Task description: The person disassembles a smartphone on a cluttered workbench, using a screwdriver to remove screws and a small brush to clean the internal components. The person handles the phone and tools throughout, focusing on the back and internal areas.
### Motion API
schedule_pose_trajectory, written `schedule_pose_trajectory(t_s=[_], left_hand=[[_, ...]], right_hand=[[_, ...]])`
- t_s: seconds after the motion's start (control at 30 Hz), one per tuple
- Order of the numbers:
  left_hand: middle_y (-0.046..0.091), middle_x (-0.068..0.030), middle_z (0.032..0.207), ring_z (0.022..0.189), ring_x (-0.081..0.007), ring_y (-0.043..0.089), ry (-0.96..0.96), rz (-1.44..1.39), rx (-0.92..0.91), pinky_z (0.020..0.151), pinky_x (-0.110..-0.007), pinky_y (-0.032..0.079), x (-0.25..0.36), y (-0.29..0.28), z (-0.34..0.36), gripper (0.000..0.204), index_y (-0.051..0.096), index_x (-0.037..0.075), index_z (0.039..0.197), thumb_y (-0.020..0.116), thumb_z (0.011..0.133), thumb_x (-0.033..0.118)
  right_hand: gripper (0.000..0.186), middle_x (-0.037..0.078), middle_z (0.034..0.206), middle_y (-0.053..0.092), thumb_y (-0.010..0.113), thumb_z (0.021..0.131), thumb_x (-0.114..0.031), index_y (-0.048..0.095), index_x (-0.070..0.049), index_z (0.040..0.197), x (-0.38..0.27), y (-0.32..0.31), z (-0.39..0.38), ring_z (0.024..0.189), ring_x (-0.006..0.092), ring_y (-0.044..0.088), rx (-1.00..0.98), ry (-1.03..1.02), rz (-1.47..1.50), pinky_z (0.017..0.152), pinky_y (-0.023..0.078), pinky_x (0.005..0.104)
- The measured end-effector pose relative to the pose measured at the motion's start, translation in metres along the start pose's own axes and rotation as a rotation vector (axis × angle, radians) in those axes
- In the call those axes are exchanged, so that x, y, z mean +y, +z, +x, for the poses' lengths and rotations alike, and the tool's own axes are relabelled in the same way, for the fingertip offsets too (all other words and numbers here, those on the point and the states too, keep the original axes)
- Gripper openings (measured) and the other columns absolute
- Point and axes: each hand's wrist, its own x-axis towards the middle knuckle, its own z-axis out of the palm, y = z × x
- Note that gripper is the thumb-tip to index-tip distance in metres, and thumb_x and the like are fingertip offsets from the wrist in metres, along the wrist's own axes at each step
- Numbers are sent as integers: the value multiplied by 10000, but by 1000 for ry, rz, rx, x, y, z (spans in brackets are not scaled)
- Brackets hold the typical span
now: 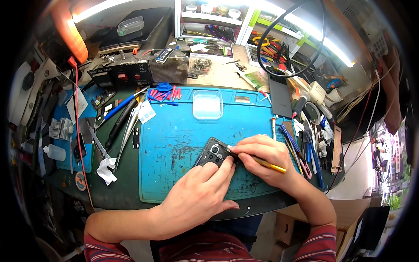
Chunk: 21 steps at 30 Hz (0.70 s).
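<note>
A dark smartphone [209, 158] with its back off lies tilted on the blue work mat [170, 131], its camera module near the upper edge. My left hand [198, 187] lies over the lower part of the phone, fingers pressing it against the mat, thumb stretched to the right. In my right hand [264, 155] is a slim pen-shaped tool with a gold handle [273, 165], pinched between the fingers. Its tip end meets the phone's upper right edge, close to my left fingertips; the exact tip is hidden by my fingers.
A clear plastic tray [207, 105] stands at the mat's far edge. Pink-handled bits and a blue cap [164, 87] sit to its left. Tweezers [126, 131] and pens lie left of the mat; several tools [301, 146] crowd the right. A black cable loop [260, 56] hangs overhead.
</note>
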Motion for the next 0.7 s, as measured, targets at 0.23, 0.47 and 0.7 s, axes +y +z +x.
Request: schedule_pose_trajectory(t_s=[0.23, 0.47, 0.7], left_hand=[[626, -153, 1396, 1028, -209, 580, 3, 13, 15, 919, -314, 533, 0, 1, 1, 848, 645, -144, 1387, 811, 856, 495], [628, -153, 1391, 1033, -211, 581, 2, 18, 21, 928, -315, 532, 2, 1, 1, 836, 646, -142, 1381, 812, 859, 488], [628, -147, 1374, 1039, -210, 581, 0, 16, 45, 935, -310, 531, 0, 4, 0, 823, 647, -141, 1373, 804, 868, 489]], right_hand=[[242, 135, 1061, 790, 787, 933, -10, 811, -17, 1174, 0, 4, 4, 961, 292, 770, 15, 13, 27, 820, 610, 366], [228, 135, 1055, 789, 778, 945, -38, 813, -23, 1169, 1, 6, 7, 962, 291, 772, 31, 14, 36, 822, 600, 378], [207, 131, 1042, 789, 775, 948, -37, 803, -14, 1152, 3, 5, 5, 943, 296, 767, 19, -14, 4, 806, 606, 387]])
